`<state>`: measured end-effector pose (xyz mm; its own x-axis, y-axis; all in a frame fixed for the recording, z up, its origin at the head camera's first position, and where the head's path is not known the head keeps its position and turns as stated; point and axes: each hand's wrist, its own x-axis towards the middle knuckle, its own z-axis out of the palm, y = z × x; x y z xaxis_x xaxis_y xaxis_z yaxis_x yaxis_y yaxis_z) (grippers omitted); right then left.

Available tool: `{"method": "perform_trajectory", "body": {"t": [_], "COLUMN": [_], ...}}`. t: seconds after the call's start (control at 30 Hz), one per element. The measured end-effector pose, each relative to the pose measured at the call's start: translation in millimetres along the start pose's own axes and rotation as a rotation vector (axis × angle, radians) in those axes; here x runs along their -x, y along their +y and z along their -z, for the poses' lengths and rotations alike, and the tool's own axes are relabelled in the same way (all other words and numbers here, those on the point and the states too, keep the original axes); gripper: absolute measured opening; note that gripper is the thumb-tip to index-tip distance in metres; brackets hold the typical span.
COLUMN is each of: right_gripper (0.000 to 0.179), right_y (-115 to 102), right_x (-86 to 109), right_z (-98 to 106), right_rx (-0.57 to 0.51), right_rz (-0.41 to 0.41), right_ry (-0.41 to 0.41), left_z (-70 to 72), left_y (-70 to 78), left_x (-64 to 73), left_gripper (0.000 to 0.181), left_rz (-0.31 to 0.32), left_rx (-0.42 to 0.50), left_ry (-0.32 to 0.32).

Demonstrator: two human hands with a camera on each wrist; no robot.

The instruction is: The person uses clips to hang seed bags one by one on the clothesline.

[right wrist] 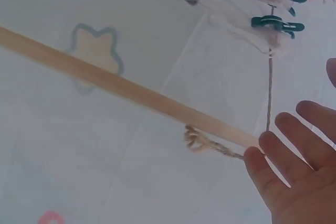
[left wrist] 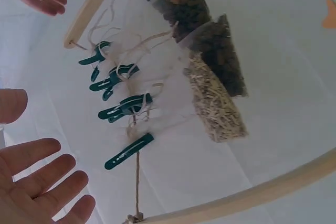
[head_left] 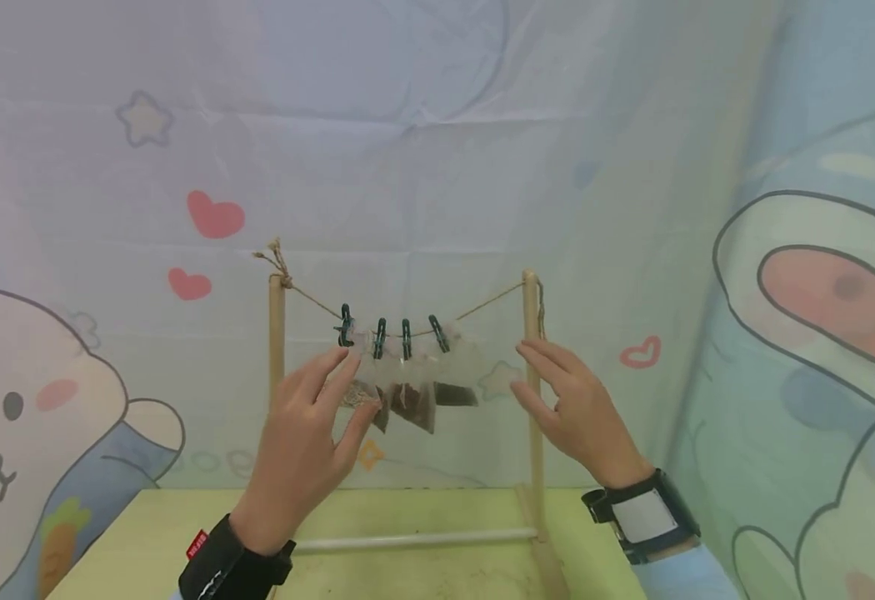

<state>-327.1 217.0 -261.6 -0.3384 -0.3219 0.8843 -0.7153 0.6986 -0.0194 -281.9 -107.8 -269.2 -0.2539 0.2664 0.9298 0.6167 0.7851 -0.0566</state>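
Several small clear bags hang from a twine line under dark green clothespins. One bag holds pale, chopped dry bits. Others hold dark brown contents, such as the middle bag. My left hand is raised in front of the leftmost bag, fingers extended; the left wrist view shows a gap between them and the clothespins. By the right wooden post my right hand is raised, fingers extended and holding nothing. Its fingertips overlap the post top in the right wrist view; touching or not, I cannot tell.
The left wooden post carries the line's knotted end. A pale crossbar joins the frame low down, over a yellow-green table. Behind hangs a printed cloth with cartoon figures. A loose twine tail dangles at the right post.
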Motion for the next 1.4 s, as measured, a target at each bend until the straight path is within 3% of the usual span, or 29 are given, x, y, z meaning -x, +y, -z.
{"method": "perform_trajectory", "body": {"t": [0.13, 0.23, 0.57, 0.7, 0.83, 1.03, 1.2, 1.4], "right_gripper": [0.050, 0.062, 0.071, 0.059, 0.067, 0.071, 0.071, 0.069], "right_y": [1, -1, -4, -4, -4, -4, -4, -3], "right_x": [19.1, 34.2, 88.4, 112.2, 135.8, 168.7, 187.5, 201.5], "right_z": [-3, -8, -30, -39, -46, -60, -73, -79], "right_rx": [0.037, 0.050, 0.073, 0.080, 0.129, 0.156, 0.094, 0.124], "right_rz": [0.059, 0.067, 0.021, -0.061, -0.129, -0.191, -0.245, -0.274], "right_ry": [0.063, 0.090, 0.080, 0.020, -0.041, -0.117, -0.205, -0.260], "left_z": [0.4, -1.2, -19.3, -29.9, -39.9, -50.3, -58.6, -72.9], "left_y": [-3.5, -5.4, -13.2, -16.0, -17.4, -19.4, -20.7, -21.2], "left_x": [20.2, 36.4, 94.2, 124.6, 154.5, 192.2, 215.1, 229.5], "left_gripper": [0.053, 0.051, 0.067, 0.074, 0.077, 0.066, 0.065, 0.078], "left_rz": [0.009, 0.019, 0.056, 0.120, 0.187, 0.247, 0.298, 0.311], "left_rx": [-0.033, -0.069, -0.188, -0.229, -0.253, -0.280, -0.309, -0.324], "left_ry": [-0.021, -0.031, -0.004, -0.037, -0.087, -0.162, -0.217, -0.199]}}
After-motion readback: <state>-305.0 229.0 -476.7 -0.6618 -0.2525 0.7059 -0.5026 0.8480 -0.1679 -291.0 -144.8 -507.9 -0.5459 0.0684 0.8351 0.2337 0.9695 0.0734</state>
